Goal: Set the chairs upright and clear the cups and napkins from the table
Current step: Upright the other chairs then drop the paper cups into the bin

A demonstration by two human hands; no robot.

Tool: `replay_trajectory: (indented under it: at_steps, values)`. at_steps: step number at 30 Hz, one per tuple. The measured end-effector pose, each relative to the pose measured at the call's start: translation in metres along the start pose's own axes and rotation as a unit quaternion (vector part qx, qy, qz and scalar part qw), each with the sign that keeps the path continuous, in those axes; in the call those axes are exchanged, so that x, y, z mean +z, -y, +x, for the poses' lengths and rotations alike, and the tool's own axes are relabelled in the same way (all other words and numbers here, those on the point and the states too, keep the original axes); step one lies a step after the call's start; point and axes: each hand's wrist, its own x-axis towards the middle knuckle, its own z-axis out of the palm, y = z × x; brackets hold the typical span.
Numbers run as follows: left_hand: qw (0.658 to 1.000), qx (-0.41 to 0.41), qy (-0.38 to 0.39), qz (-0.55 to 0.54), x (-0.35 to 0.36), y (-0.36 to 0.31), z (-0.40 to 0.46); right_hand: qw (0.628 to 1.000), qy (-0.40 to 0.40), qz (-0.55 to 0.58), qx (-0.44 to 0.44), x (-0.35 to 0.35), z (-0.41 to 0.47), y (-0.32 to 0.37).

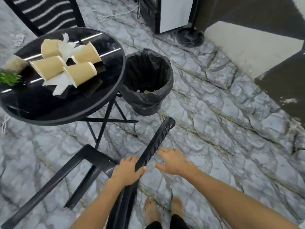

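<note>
A black plastic chair (85, 164) lies tipped in front of me, its legs pointing left and its backrest top rail (156, 139) slanting up toward the bin. My left hand (127, 170) is wrapped around the near end of that rail. Just right of the rail, my right hand (173, 161) hovers with fingers spread, holding nothing. On the round black table (49, 109) at the upper left lie several tan paper cups (79, 73) on their sides, mixed with crumpled white napkins (60, 84).
A bin lined with a black bag (146, 80) stands on the floor right of the table. Behind the table stands a second chair with a striped back (47, 14). A green plant sprig (9, 78) sits at the table's left. My bare feet (163, 210) are below.
</note>
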Motion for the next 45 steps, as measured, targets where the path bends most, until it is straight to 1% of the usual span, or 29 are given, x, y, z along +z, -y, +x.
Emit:
replay_trajectory:
  at_steps: [3,8,12,16,19,21,24,27,29,31,34,37,40,42,45]
  values:
    - [1.000,-0.020,0.002,-0.018,0.017,0.018,0.040,1.000,0.005,-0.003,-0.024,0.017,0.049,-0.018]
    - [0.999,-0.045,0.004,-0.025,0.060,0.046,0.111,0.997,0.021,0.010,-0.067,0.072,0.140,-0.057]
    - [0.997,-0.059,0.012,-0.041,0.093,0.062,0.163,0.991,0.028,-0.033,-0.129,0.105,0.202,-0.079]
    - [0.993,-0.036,0.007,-0.110,0.123,0.071,0.206,0.980,0.025,-0.076,-0.180,0.128,0.245,-0.101]
    - [0.984,0.011,-0.003,-0.177,0.133,0.074,0.227,0.972,0.018,-0.107,-0.210,0.129,0.262,-0.119]
    - [0.979,0.040,-0.011,-0.202,0.133,0.072,0.230,0.966,0.010,-0.116,-0.230,0.120,0.268,-0.132]
    - [0.972,0.033,-0.012,-0.231,0.139,0.067,0.225,0.959,-0.010,-0.125,-0.254,0.104,0.278,-0.161]
    - [0.971,0.008,-0.057,-0.231,0.153,0.060,0.218,0.959,-0.050,-0.130,-0.248,0.084,0.287,-0.191]
    - [0.962,-0.019,-0.071,-0.262,0.162,0.053,0.215,0.960,-0.068,-0.131,-0.238,0.077,0.291,-0.202]
    - [0.955,-0.052,-0.092,-0.279,0.171,0.044,0.215,0.960,-0.073,-0.132,-0.237,0.077,0.293,-0.201]
    - [0.958,-0.091,-0.111,-0.248,0.171,0.030,0.216,0.959,-0.076,-0.127,-0.240,0.078,0.283,-0.189]
    - [0.958,-0.068,-0.103,-0.258,0.158,0.022,0.202,0.957,-0.113,-0.109,-0.243,0.068,0.261,-0.171]
    - [0.947,-0.033,-0.104,-0.301,0.125,0.017,0.171,0.941,-0.150,-0.154,-0.262,0.039,0.232,-0.138]
    - [0.938,0.008,-0.128,-0.321,0.092,0.006,0.146,0.921,-0.200,-0.185,-0.278,0.012,0.210,-0.110]
    - [0.920,0.050,-0.183,-0.342,0.041,-0.012,0.103,0.905,-0.230,-0.214,-0.287,-0.036,0.168,-0.066]
